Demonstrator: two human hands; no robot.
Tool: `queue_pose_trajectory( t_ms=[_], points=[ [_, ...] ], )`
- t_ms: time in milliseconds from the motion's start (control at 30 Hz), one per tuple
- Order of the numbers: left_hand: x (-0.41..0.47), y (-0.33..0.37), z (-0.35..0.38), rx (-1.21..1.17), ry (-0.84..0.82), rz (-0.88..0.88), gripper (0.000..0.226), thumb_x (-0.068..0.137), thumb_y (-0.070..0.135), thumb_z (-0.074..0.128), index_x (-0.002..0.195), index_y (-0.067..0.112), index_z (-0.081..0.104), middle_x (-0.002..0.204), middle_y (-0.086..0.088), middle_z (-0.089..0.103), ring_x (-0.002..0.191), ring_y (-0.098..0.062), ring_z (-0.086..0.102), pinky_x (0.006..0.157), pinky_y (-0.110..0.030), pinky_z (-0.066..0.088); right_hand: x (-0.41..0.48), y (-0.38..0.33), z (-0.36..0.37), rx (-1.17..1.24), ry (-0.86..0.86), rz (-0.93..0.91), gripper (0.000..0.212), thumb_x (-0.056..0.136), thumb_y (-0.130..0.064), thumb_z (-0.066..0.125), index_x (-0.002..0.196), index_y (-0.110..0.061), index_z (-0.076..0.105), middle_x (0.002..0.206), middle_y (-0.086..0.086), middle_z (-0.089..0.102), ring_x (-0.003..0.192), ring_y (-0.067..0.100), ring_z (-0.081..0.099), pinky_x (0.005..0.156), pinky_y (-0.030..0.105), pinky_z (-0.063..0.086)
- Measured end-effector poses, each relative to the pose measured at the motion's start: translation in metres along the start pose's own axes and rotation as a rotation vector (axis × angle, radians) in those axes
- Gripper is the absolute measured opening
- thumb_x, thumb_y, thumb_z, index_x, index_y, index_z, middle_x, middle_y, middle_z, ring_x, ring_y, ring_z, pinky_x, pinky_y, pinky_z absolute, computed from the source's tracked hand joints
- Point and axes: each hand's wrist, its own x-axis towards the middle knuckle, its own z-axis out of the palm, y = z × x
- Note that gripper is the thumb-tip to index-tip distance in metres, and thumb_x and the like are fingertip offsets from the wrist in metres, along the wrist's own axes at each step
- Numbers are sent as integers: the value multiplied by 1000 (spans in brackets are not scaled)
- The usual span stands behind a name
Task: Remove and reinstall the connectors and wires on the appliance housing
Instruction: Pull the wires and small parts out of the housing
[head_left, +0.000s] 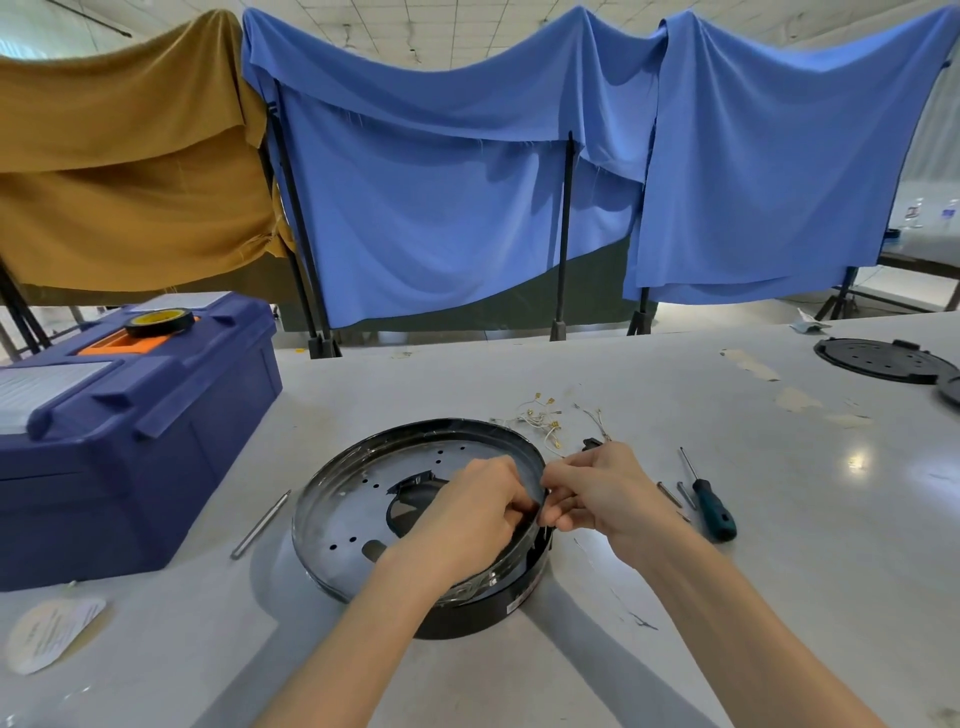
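The round black appliance housing (363, 499) lies on the table in front of me, its shiny metal inner plate with holes facing up. My left hand (467, 514) reaches inside it at the right rim, fingers curled. My right hand (587, 488) is just outside the same rim, fingers pinched against it. Both hands meet at the rim; what they pinch there is hidden by the fingers. A loose bundle of thin wires with brass connectors (543, 418) lies on the table just behind the housing.
A blue toolbox (130, 426) with a roll of tape (160, 321) on it stands at the left. A green-handled screwdriver (709, 499) and small metal pins (670, 493) lie right of the housing, a metal rod (260, 525) at its left. Black covers (883, 359) lie far right.
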Motion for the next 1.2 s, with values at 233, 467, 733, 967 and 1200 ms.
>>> queue_pose_trajectory(
  t_ms=[233,467,733,967,1200],
  points=[
    [0,0,1,21,7,28,21,88,6,55,89,15,74,98,4,55,90,-18,53,78,-40,47,2,1,0,11,-14,-6,6,82,9,59,81,13,63,49,19,60,37,22,56,40,21,46],
    [3,-4,-1,34,23,100,18,84,6,57,80,14,73,85,9,50,77,-9,46,68,-27,40,2,3,0,12,-24,-13,8,83,8,59,80,13,63,50,20,60,37,21,54,39,21,46],
    [2,1,-2,61,23,105,14,81,6,58,78,9,72,84,-4,58,77,-19,54,70,-40,47,1,5,-2,5,-28,-27,11,83,8,57,81,15,65,51,20,59,38,21,54,40,21,45],
    [-3,5,4,-29,22,24,10,77,7,64,74,7,73,76,-9,67,69,-17,56,71,-34,45,-4,16,-4,-35,-44,-36,12,82,9,54,75,11,63,51,21,58,37,21,53,38,21,43],
    [-5,-1,8,-152,-6,-11,8,84,6,68,87,9,76,97,1,64,85,-10,57,79,-29,48,-1,20,-4,-32,7,-80,9,83,12,52,81,14,61,46,19,55,33,21,51,36,22,42]
  ],
)
